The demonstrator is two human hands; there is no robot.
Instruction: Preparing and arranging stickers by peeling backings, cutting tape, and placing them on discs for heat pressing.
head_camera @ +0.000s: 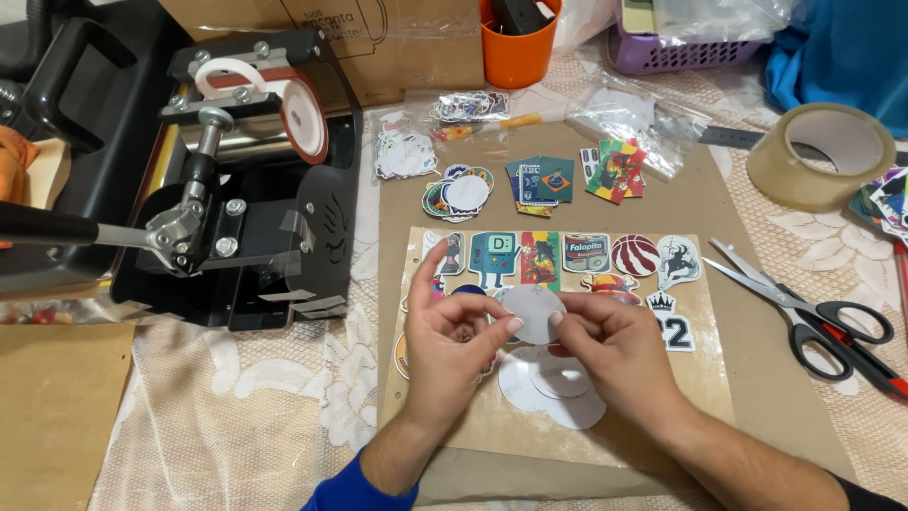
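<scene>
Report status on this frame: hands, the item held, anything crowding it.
Left hand and right hand pinch white round sticker together. Sticker sheet beneath. Scissors lie apart, right.

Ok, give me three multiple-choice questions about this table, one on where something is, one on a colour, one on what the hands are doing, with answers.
1. Where do the scissors lie?
A. right of the sticker sheet
B. on the press
C. in the cup

2. What colour is the cup?
A. green
B. orange
C. white

3. What is the state of the white disc?
A. flat on the sheet
B. stuck on the tape roll
C. held up by both hands

Answers:
1. A, they rest on the lace cloth past the sheet's right edge.
2. B, its wall is plainly orange.
3. C, the left hand and right hand pinch its edges above the sheet.
</scene>
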